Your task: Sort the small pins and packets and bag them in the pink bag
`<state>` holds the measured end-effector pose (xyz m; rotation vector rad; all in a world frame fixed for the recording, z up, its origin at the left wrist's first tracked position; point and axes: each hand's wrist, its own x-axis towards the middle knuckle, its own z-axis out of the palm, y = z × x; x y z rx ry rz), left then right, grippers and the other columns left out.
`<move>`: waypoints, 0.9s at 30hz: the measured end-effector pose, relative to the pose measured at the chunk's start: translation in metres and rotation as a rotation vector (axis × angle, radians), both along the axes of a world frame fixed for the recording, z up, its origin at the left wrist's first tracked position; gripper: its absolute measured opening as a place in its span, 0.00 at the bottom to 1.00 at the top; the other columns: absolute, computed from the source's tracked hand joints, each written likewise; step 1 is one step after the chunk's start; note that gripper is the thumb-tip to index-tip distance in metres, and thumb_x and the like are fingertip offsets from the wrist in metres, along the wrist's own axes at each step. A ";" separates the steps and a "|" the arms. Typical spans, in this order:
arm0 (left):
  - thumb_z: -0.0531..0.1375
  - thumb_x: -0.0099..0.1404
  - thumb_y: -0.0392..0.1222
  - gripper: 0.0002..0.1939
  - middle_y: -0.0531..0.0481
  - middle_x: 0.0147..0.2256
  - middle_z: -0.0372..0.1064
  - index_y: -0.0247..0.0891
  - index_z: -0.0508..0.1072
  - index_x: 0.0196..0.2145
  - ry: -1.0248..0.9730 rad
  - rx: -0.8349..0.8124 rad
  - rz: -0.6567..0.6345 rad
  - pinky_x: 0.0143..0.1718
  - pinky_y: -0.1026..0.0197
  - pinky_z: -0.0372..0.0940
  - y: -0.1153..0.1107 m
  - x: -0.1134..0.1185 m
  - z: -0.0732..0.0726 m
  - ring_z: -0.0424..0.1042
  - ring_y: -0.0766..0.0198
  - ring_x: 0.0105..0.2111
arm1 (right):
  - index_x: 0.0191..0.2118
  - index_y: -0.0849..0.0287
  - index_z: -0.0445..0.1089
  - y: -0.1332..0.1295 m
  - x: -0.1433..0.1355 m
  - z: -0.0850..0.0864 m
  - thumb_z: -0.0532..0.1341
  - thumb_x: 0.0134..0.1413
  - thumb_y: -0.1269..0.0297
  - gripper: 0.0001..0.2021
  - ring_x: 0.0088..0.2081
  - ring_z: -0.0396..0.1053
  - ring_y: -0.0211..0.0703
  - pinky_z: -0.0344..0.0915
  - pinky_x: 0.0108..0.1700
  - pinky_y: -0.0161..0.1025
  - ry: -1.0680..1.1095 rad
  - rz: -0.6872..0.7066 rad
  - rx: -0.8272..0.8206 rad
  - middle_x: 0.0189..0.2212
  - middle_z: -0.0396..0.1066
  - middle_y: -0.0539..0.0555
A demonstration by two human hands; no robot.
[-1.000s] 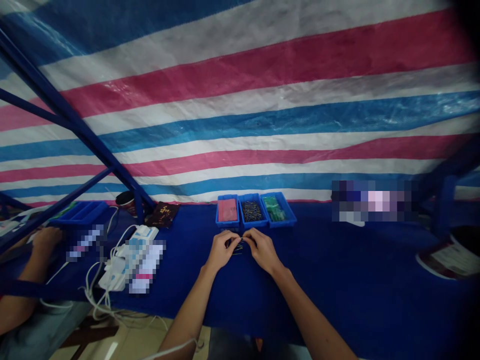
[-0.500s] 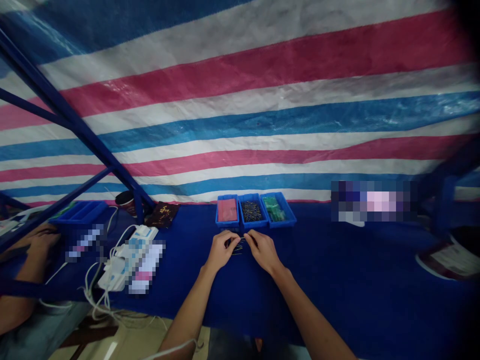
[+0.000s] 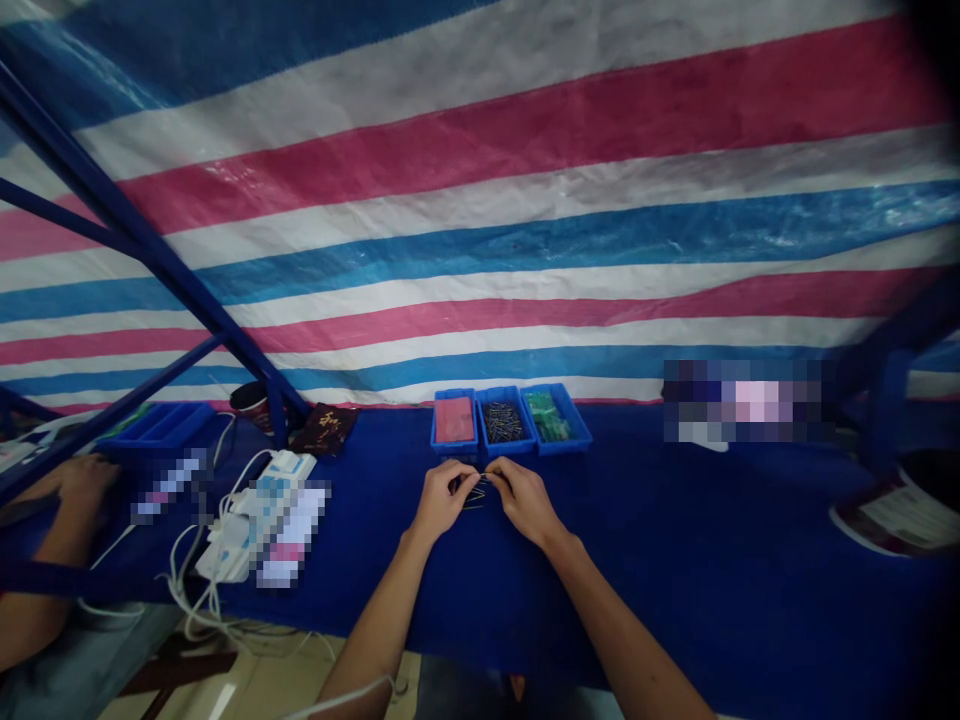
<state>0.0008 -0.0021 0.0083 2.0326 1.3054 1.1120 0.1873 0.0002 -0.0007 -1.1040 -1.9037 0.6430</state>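
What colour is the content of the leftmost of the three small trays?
Pink, in the head view.

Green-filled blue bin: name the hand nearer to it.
Right. The right hand is in front of the green-filled bin, slightly left; the left hand is farther left, in front of the pink-filled bin.

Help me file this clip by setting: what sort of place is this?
Probably a makeshift workshop for small handwork: parts bins stand before a striped sheet, the left hand and right hand pinch a thin piece, and a co-worker's hand shows at far left.
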 end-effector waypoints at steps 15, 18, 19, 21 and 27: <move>0.58 0.70 0.47 0.14 0.48 0.28 0.71 0.37 0.78 0.33 -0.010 0.002 -0.010 0.31 0.63 0.59 -0.001 0.001 0.002 0.66 0.64 0.27 | 0.30 0.55 0.65 -0.001 -0.001 -0.001 0.49 0.70 0.60 0.16 0.28 0.70 0.41 0.55 0.32 0.35 -0.163 -0.091 0.041 0.26 0.72 0.50; 0.58 0.70 0.47 0.14 0.48 0.28 0.71 0.36 0.78 0.33 -0.011 0.003 -0.014 0.31 0.63 0.59 -0.002 0.001 0.002 0.66 0.65 0.27 | 0.27 0.55 0.64 0.000 -0.002 -0.006 0.49 0.70 0.59 0.18 0.25 0.69 0.42 0.51 0.29 0.36 -0.200 -0.135 0.059 0.23 0.71 0.51; 0.58 0.69 0.46 0.13 0.48 0.27 0.71 0.36 0.78 0.33 -0.011 0.003 -0.016 0.31 0.63 0.59 -0.002 0.001 0.002 0.65 0.65 0.27 | 0.26 0.55 0.64 0.001 -0.003 -0.007 0.49 0.70 0.59 0.19 0.24 0.70 0.42 0.50 0.29 0.36 -0.210 -0.146 0.060 0.22 0.70 0.51; 0.59 0.69 0.46 0.13 0.49 0.27 0.71 0.36 0.78 0.33 -0.009 0.002 -0.022 0.31 0.63 0.59 -0.001 0.001 0.002 0.66 0.65 0.27 | 0.24 0.56 0.63 0.001 -0.003 -0.009 0.48 0.71 0.58 0.22 0.24 0.70 0.42 0.49 0.28 0.37 -0.223 -0.158 0.052 0.20 0.70 0.52; 0.58 0.70 0.47 0.14 0.48 0.29 0.72 0.37 0.78 0.33 -0.018 -0.003 0.003 0.32 0.63 0.60 0.000 0.000 0.000 0.67 0.65 0.27 | 0.34 0.54 0.69 0.003 0.004 -0.004 0.49 0.71 0.56 0.16 0.25 0.71 0.41 0.57 0.30 0.35 -0.065 -0.159 -0.010 0.23 0.72 0.50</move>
